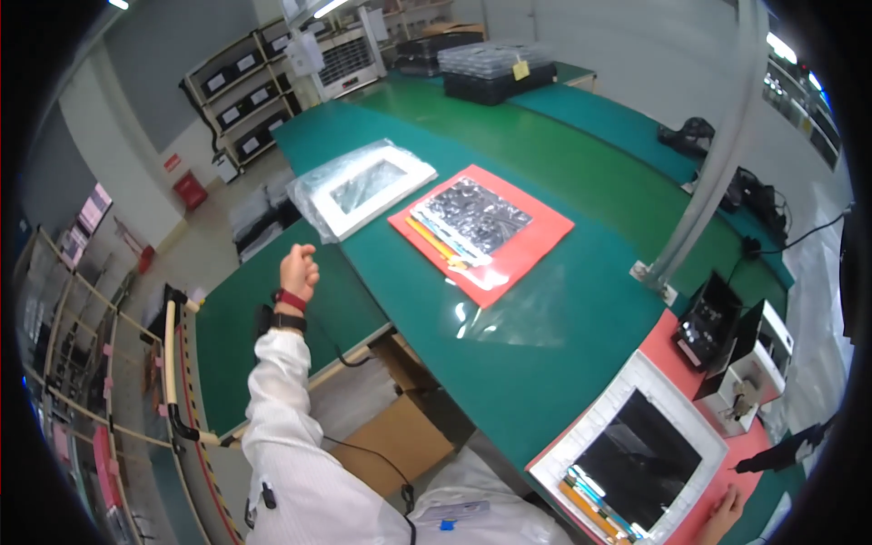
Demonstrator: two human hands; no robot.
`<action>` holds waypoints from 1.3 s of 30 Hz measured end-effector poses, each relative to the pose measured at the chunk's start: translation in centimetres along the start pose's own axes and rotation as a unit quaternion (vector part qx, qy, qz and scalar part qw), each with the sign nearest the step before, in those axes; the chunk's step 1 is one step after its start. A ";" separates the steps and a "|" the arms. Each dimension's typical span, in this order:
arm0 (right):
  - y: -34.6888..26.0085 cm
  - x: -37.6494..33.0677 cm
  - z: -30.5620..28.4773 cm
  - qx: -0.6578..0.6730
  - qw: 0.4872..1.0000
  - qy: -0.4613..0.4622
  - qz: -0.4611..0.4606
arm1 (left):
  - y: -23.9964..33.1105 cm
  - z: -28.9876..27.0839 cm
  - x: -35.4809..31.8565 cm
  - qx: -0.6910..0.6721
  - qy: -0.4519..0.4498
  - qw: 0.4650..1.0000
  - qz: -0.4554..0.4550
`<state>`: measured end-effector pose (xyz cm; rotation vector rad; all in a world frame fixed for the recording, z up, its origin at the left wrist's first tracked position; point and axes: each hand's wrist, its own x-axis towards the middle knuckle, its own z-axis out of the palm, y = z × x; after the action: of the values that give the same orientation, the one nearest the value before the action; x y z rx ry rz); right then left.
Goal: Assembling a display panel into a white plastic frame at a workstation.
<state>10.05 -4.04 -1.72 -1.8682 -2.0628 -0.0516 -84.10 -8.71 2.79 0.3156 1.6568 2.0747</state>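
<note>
My left hand (299,270) is stretched out over the green bench (563,300), fingers curled in a loose fist with nothing in it, a red band and a dark strap at the wrist. It hovers just short of a white tray in a clear plastic bag (368,186). Beside that lies a red mat (527,241) bearing a bagged dark panel (472,216). My right hand (724,510) rests at the lower right on the edge of another red mat (740,450), next to a white-framed dark panel (636,450) with striped flat cables.
A clear plastic sheet (509,313) lies mid-bench. A black and white device (740,350) stands at the right by a grey post (718,154). Stacked dark trays (495,68) sit at the far end. A cardboard box (400,436) is under the bench; shelving (241,95) stands beyond.
</note>
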 end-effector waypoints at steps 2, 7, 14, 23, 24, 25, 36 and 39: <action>2.5 0.3 2.8 0.205 0.966 0.068 0.143 | -1.0 0.3 3.4 0.028 0.007 1.000 0.006; 2.6 0.1 3.8 0.402 0.868 0.137 0.257 | -4.8 0.4 11.1 0.410 0.167 0.896 0.032; -3.1 -1.9 -4.2 0.376 0.879 0.113 0.269 | -8.4 0.9 16.9 0.307 0.079 0.944 0.089; -25.5 -2.6 -9.9 0.624 0.736 -0.244 0.102 | 3.2 0.5 2.9 -0.131 -0.003 0.976 0.172; -28.4 -2.4 -9.6 0.629 0.708 -0.308 0.093 | 3.4 1.6 1.0 -0.133 -0.010 0.975 0.179; -31.0 -2.3 -8.3 0.665 0.654 -0.353 0.070 | 3.5 2.6 -0.9 -0.134 -0.019 0.975 0.175; -57.4 0.1 8.3 0.754 0.557 -0.349 0.006 | -9.9 1.5 -11.9 -0.029 -0.305 0.941 0.142; -62.2 1.6 9.2 0.790 0.453 -0.395 0.118 | -11.6 -2.2 -16.2 0.248 -0.206 0.899 0.297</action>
<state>-52.52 -7.97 3.09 -0.6632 -0.8873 2.2374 -68.56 -16.57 -7.19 1.4811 1.9364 1.7178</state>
